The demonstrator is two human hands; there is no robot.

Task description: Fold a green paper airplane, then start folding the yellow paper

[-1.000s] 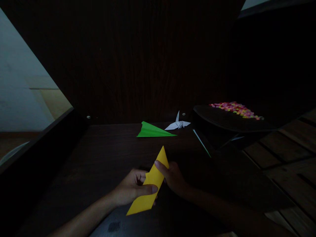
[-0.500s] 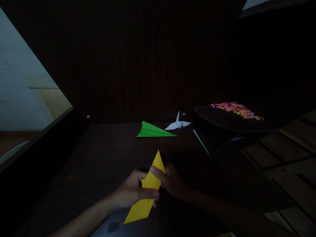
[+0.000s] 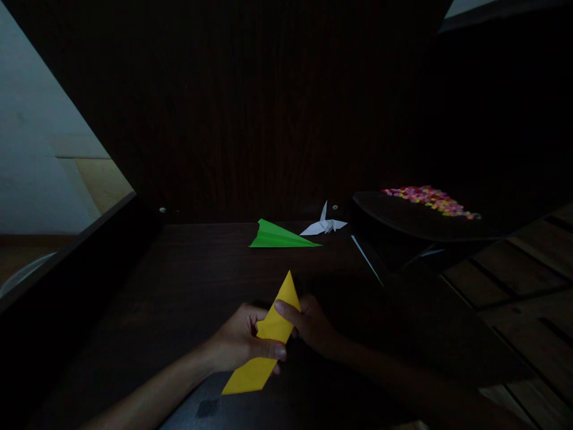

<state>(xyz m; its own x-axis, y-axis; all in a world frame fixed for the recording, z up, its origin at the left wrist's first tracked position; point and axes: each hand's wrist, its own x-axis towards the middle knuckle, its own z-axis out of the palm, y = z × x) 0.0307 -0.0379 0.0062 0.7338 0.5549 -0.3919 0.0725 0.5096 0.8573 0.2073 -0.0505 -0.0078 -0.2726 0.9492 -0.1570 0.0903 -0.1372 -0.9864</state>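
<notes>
A folded sheet of yellow paper (image 3: 274, 327), with one pointed end upward and a slanted lower end, is held above the dark tabletop. My left hand (image 3: 239, 343) grips it around the middle, thumb across the front and fingers behind. Higher up, my right hand (image 3: 308, 322) pinches its right edge, with the thumb lying on the front. The right hand's other fingers are mostly hidden behind the paper. Beyond the hands lie a green paper plane (image 3: 282, 236) and, just right of it, a white origami crane (image 3: 326, 226).
A thin pale strip (image 3: 367, 260) lies on the table at right. Small pink, red and yellow pieces (image 3: 430, 199) are heaped on a dark curved shelf (image 3: 403, 222). A dark panel (image 3: 250, 119) rises at the back, and a raised ledge (image 3: 85, 233) borders the left side.
The yellow paper's lower end has risen slightly, and the left thumb has shifted a little left. Both hands keep their hold. The background has moved slightly with the camera.
</notes>
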